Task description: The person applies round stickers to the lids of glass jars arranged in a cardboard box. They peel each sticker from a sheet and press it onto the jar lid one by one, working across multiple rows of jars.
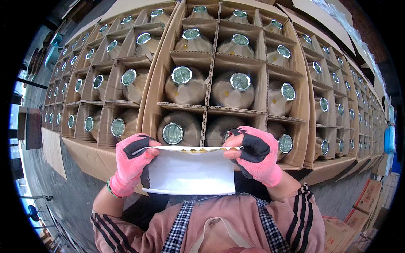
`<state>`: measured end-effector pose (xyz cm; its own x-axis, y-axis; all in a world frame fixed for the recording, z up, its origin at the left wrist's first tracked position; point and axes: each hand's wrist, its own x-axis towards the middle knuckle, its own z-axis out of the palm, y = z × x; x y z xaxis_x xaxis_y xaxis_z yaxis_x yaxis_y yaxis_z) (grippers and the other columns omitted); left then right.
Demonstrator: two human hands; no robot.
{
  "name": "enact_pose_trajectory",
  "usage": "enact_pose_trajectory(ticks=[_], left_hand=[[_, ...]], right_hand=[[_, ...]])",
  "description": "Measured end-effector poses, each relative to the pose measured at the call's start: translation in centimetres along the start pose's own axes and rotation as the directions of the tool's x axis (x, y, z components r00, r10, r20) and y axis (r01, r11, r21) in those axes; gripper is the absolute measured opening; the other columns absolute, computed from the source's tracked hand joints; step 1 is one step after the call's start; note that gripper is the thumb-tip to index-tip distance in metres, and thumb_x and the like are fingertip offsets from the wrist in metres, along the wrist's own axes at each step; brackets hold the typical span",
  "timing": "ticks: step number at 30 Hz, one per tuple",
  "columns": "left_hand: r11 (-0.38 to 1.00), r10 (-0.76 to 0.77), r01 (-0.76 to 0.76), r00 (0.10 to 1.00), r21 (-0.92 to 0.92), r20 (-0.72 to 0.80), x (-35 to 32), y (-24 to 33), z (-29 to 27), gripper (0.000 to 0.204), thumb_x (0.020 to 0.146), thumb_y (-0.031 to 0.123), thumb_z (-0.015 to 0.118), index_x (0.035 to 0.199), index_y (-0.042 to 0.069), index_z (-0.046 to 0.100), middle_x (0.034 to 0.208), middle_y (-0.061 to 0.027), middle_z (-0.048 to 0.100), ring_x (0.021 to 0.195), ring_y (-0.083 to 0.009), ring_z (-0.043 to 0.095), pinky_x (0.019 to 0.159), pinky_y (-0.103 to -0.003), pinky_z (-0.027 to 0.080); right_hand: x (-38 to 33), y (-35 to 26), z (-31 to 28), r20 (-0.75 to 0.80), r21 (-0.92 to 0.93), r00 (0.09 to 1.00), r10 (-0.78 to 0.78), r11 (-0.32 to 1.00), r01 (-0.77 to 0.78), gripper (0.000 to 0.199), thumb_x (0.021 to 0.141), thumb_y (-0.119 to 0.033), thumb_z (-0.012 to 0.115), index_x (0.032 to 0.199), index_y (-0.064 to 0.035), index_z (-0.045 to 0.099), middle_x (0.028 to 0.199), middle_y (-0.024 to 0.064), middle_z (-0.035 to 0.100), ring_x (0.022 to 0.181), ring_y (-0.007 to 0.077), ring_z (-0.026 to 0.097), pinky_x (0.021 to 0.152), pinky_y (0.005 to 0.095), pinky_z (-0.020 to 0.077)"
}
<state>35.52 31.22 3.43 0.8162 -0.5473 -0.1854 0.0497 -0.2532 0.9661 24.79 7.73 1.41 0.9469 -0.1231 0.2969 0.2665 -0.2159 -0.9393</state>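
White sheet: between left hand and right hand, in front of the person.
Sheet's direction: long axis left to right; body hangs toward the person.
Left fingers: clamped on its far left corner.
Right fingers: clamped on its far right corner.
Middle carton: just beyond, holding glass jars mouth-up.
Side cartons: left and right, more jars.

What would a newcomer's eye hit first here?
Probably the bright pink-and-black gloves at lower centre, where the left hand and right hand hold a white sheet stretched between them. Next, the clear glass bottles, mouths up in divided, open cardboard boxes, which fan across the picture beyond the hands.
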Motion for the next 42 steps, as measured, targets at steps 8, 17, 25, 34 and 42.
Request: enact_pose_trajectory(ticks=[8, 17, 25, 34, 42], left_hand=[[0.999, -0.016, 0.015, 1.000, 0.036, 0.009, -0.3, -0.3, 0.3, 0.015, 0.064, 0.007, 0.063, 0.075, -0.004, 0.061, 0.068, -0.0050, 0.053, 0.062, -0.0109, 0.050, 0.056, -0.022, 0.039], [0.994, 0.057, -0.059, 0.998, 0.094, 0.028, -0.2, -0.2, 0.3, 0.016, 0.064, 0.009, 0.063, 0.073, -0.004, 0.061, 0.067, -0.0056, 0.054, 0.062, -0.0117, 0.050, 0.056, -0.022, 0.039], [1.000, 0.004, -0.004, 1.000, 0.017, 0.023, -0.2, -0.3, -0.1, 0.017, 0.065, 0.011, 0.064, 0.073, -0.004, 0.060, 0.066, -0.0055, 0.055, 0.062, -0.0111, 0.050, 0.056, -0.022, 0.039], [0.996, -0.050, 0.051, 0.999, -0.067, 0.018, -0.1, -0.3, 0.3, 0.016, 0.066, 0.009, 0.064, 0.075, -0.003, 0.060, 0.067, -0.0016, 0.054, 0.061, -0.0073, 0.048, 0.056, -0.019, 0.037], [0.980, -0.095, 0.082, 0.993, -0.181, -0.065, 0.0, -1.2, -0.5, 0.015, 0.067, 0.009, 0.065, 0.077, -0.002, 0.059, 0.067, 0.0011, 0.054, 0.061, -0.0046, 0.047, 0.055, -0.017, 0.037]], right_hand=[[-0.3, 0.9, 0.0, -0.079, 0.018, 0.992, -0.100, 0.995, 0.101, 0.024, 0.056, 0.007, 0.064, 0.078, -0.0006, 0.058, 0.071, 0.0104, 0.056, 0.063, 0.0239, 0.054, 0.060, 0.0281, 0.0431], [-0.2, 0.0, -0.4, -0.055, -0.199, 0.991, -0.123, 0.974, 0.110, 0.021, 0.058, 0.003, 0.065, 0.077, -0.0006, 0.057, 0.067, 0.0089, 0.053, 0.061, 0.0223, 0.053, 0.057, 0.0261, 0.0419], [0.4, -0.8, -0.1, -0.092, -0.345, 0.960, -0.263, 0.913, 0.217, 0.025, 0.059, 0.004, 0.063, 0.082, -0.0028, 0.056, 0.077, 0.0083, 0.058, 0.065, 0.0233, 0.055, 0.062, 0.0300, 0.0438], [0.2, -0.5, -0.6, 0.014, -0.478, 0.924, -0.382, 0.809, 0.342, 0.029, 0.052, 0.003, 0.062, 0.080, -0.0032, 0.055, 0.085, 0.0086, 0.058, 0.074, 0.0247, 0.054, 0.065, 0.0313, 0.0435], [0.9, -1.1, -0.9, 0.011, -0.305, 0.960, -0.281, 0.913, 0.271, 0.022, 0.055, 0.006, 0.058, 0.076, -0.0004, 0.053, 0.091, 0.0141, 0.057, 0.082, 0.0273, 0.054, 0.074, 0.0337, 0.0425]])
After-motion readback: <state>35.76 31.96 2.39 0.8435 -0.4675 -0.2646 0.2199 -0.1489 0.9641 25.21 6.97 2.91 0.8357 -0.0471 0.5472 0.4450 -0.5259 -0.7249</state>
